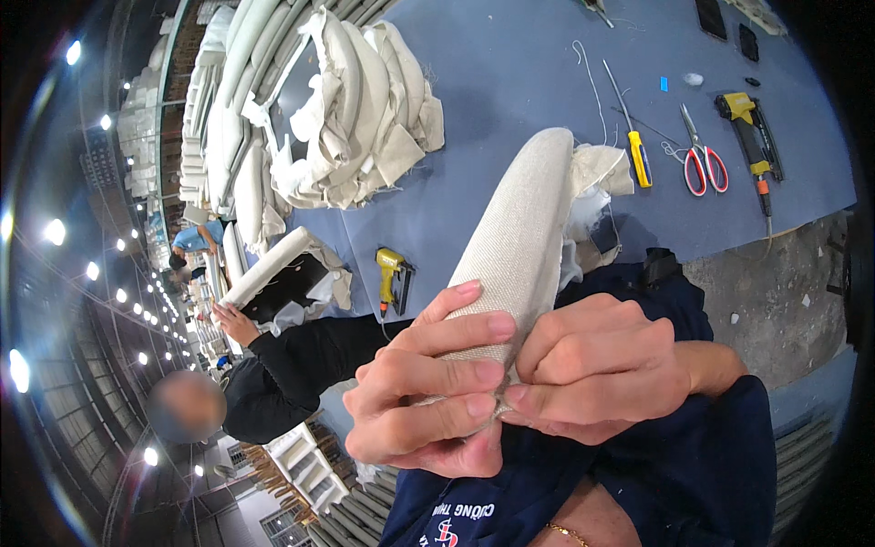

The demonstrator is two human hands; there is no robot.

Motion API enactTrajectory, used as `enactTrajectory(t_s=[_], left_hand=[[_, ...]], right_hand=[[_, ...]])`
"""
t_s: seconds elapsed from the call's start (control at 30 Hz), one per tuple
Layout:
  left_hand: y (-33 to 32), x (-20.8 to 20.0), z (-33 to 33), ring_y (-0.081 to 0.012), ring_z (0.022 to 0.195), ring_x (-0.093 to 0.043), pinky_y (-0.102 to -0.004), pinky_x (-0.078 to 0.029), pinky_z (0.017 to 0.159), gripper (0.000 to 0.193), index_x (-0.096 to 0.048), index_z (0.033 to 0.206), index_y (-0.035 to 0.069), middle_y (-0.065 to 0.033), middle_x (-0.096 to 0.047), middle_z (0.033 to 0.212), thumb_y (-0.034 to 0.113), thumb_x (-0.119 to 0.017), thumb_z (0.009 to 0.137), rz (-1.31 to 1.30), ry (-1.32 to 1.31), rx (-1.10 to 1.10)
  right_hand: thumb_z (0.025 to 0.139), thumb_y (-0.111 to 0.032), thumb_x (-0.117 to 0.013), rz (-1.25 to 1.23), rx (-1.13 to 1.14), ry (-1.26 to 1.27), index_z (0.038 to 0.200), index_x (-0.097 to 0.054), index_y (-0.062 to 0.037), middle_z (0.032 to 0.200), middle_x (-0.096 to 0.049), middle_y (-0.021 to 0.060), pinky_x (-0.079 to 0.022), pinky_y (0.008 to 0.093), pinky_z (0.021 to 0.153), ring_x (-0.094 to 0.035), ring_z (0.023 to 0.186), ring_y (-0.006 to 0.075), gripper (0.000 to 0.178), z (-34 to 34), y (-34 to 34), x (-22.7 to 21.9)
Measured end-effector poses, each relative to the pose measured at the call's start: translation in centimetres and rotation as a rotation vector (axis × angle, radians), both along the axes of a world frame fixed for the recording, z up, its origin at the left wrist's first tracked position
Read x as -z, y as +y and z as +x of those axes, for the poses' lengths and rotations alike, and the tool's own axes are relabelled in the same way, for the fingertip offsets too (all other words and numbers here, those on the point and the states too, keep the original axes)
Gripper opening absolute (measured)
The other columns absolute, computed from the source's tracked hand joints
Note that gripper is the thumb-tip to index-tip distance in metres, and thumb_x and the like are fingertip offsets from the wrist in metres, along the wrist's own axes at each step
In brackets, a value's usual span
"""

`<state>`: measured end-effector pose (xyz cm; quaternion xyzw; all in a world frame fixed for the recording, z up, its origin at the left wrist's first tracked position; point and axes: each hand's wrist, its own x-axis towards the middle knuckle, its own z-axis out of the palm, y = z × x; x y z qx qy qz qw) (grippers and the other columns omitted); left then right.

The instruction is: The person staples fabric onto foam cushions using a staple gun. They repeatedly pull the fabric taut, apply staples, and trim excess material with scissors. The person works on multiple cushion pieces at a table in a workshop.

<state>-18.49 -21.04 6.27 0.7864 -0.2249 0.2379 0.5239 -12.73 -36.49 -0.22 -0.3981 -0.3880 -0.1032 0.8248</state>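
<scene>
A long padded upholstery piece (519,228) in beige woven fabric slants up and away from me, its rounded end over the table. My left hand (424,387) is closed round the near end, fingers laid across the fabric. Against its fingertips my right hand (597,369) is closed too, pinching the fabric where the cover comes together at the near end. The pinched edge itself is mostly hidden by my fingers. Loose beige cloth (602,169) and white wadding (586,214) stick out along the right side of the piece.
On the blue-grey table (492,64) lie a yellow screwdriver (640,159), red-handled scissors (704,169) and a yellow staple gun (755,132). Another staple gun (392,278) lies nearer left. Beige covered pieces (383,118) are heaped behind. At left a co-worker in black sleeves (301,365) touches another piece (283,260).
</scene>
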Motion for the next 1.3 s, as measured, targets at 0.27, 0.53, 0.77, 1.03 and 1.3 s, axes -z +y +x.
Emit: enactTrajectory(t_s=[0.27, 0.53, 0.77, 1.03, 1.3], left_hand=[[1.0, -0.9, -0.9, -0.0466, 0.093, -0.074, -0.0700, -0.053, 0.095, 0.022, -0.064, 0.091, 0.001, -0.0160, -0.066, 0.092, 0.000, -0.077, 0.074, 0.104, 0.019, -0.025], [1.0, -0.6, -1.3, -0.0379, 0.091, -0.070, -0.0691, -0.055, 0.095, 0.024, -0.063, 0.088, 0.003, -0.0134, -0.063, 0.092, -0.002, -0.075, 0.068, 0.135, -0.018, -0.076], [0.1, -0.2, -1.6, -0.0321, 0.092, -0.068, -0.0681, -0.055, 0.096, 0.021, -0.064, 0.086, 0.004, -0.0114, -0.063, 0.091, -0.001, -0.077, 0.070, 0.108, -0.073, -0.069], [-1.8, -1.5, -3.3, -0.0255, 0.092, -0.063, -0.0660, -0.054, 0.099, 0.021, -0.060, 0.094, 0.008, -0.0107, -0.054, 0.093, 0.003, -0.072, 0.077, 0.276, 0.048, -0.224], [-1.1, -2.0, -3.2, -0.0266, 0.096, -0.065, -0.0641, -0.052, 0.103, 0.021, -0.059, 0.094, 0.005, -0.0150, -0.060, 0.095, 0.000, -0.070, 0.077, 0.286, 0.084, -0.256]], right_hand=[[0.073, 0.001, -0.087, -0.140, -0.093, -0.059, 0.093, -0.074, 0.0040, 0.075, -0.065, 0.0075, -0.049, 0.0294, 0.050, -0.064, 0.062, 0.0198, 0.023, 0.9, -0.5, 0.4], [0.074, -0.003, -0.080, -0.141, -0.035, -0.020, 0.092, -0.068, 0.0024, 0.077, -0.057, 0.0075, -0.047, 0.0307, 0.051, -0.060, 0.063, 0.0210, 0.022, 0.6, -0.1, -0.1], [0.073, 0.001, -0.087, -0.116, 0.100, -0.143, 0.089, -0.073, 0.0057, 0.076, -0.065, 0.0103, -0.047, 0.0285, 0.047, -0.061, 0.057, 0.0192, 0.022, 0.1, -0.6, 0.6], [0.076, 0.000, -0.082, -0.117, -0.043, 0.015, 0.090, -0.069, 0.0027, 0.074, -0.058, 0.0076, -0.046, 0.0295, 0.047, -0.059, 0.058, 0.0195, 0.019, -0.6, 0.0, 0.1], [0.073, 0.002, -0.082, -0.275, -0.004, -0.037, 0.106, -0.076, -0.0017, 0.076, -0.066, 0.0074, -0.053, 0.0278, 0.056, -0.065, 0.064, 0.0178, 0.035, 0.3, -0.8, 0.0]])
